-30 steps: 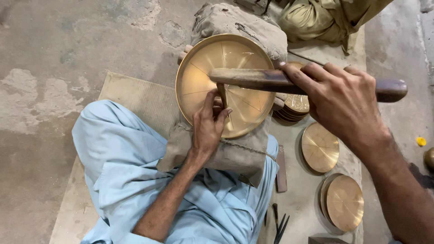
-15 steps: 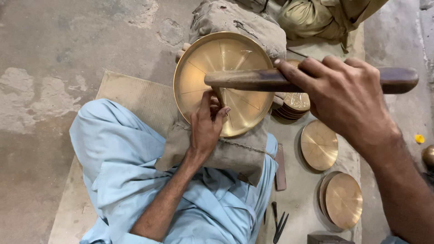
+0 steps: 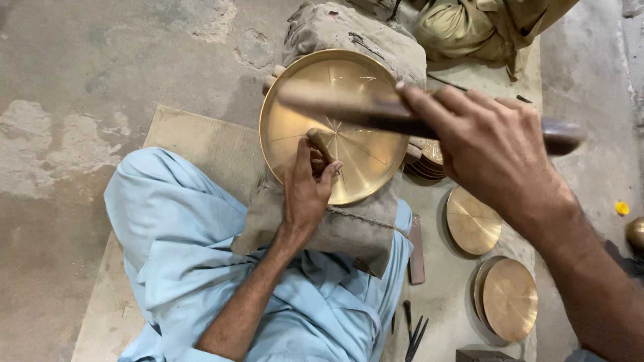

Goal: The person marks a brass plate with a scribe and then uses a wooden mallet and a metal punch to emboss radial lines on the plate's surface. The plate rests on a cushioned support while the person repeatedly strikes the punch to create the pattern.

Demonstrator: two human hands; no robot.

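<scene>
**Chasing lines into the brass plate**

The brass plate [image 3: 335, 124] rests tilted on a cloth-covered block [image 3: 335, 221] over the person's lap. The left hand [image 3: 305, 191] pinches a small punch [image 3: 320, 143] upright near the plate's centre, fingers closed around it. The right hand [image 3: 493, 154] is wrapped fully round a wooden mallet [image 3: 376, 112], blurred above the punch. Good work here likely needs the punch tip on the scribed line, with square, light blows. Finished discs [image 3: 510, 298] lie to the right.
</scene>
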